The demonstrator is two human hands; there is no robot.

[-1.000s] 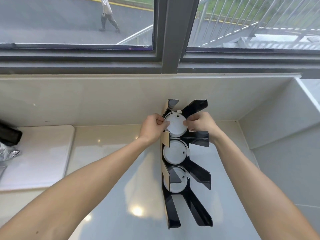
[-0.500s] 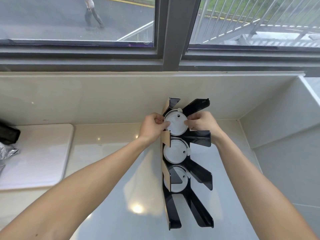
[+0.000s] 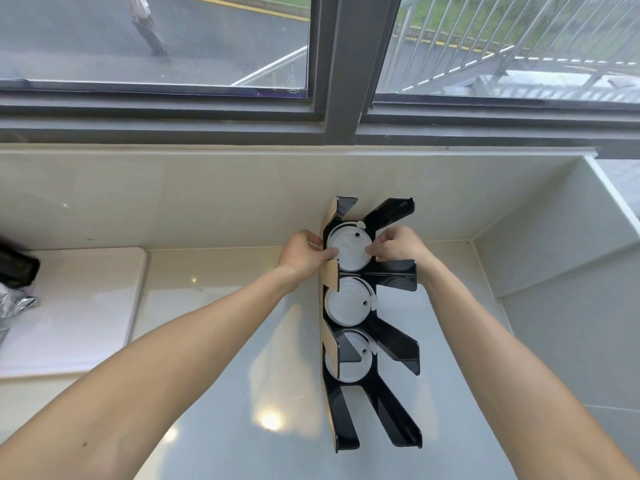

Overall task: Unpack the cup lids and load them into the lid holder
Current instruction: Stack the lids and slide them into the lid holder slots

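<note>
A black lid holder with slanted arms stands on the pale counter against the back wall. Three white stacks of cup lids sit in it. The top stack lies in the uppermost slot, the middle stack and the lower stack below it. My left hand pinches the top stack's left edge with thumb and fingers. My right hand pinches its right edge. The bottom slot of the holder holds nothing.
A white board lies on the counter at the left, with a black object and crumpled foil wrapping at its left edge. A tiled side wall closes the right. A window runs above the back wall.
Both hands stay on the top lid stack, which has settled slightly deeper into the uppermost slot. My view has shifted a little.
</note>
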